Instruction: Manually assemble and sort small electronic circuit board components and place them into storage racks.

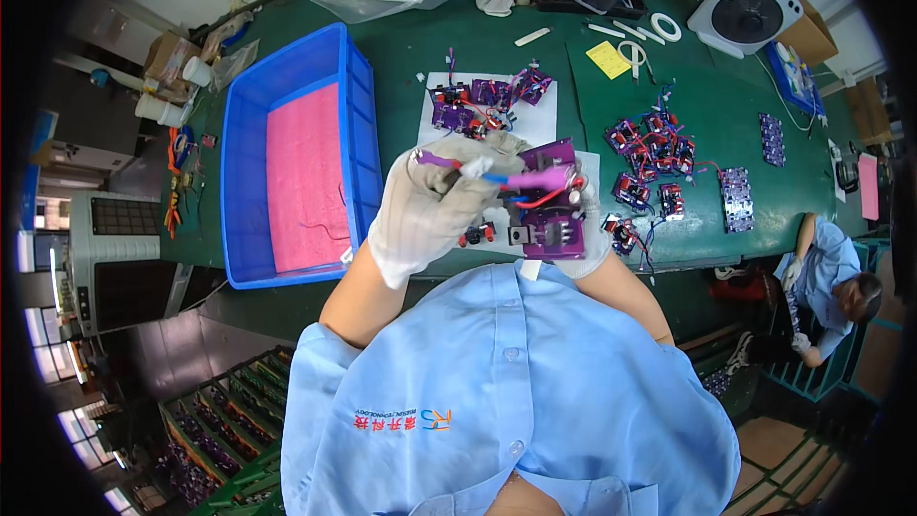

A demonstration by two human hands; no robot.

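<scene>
Both hands wear whitish work gloves and are raised close in front of my chest. My left hand point(420, 205) is closed round a cable point(543, 181) with purple sleeving and red and blue wires, near a white connector point(476, 169). My right hand point(593, 229) grips a purple circuit board point(556, 239) from its right side; the board carries metal and black parts, and the cable lies across it. Its fingers are largely hidden behind the board. Just beyond, more purple boards point(490, 94) with red and black parts lie on a white sheet point(541, 119).
At left stands a blue bin point(232, 182) with a pink lining and a loose wire inside. Several wired boards point(654, 148) are heaped on the green table point(401, 48) at right, near two bare boards point(736, 201). A fan point(748, 10) stands far right. Another person point(829, 272) sits at lower right.
</scene>
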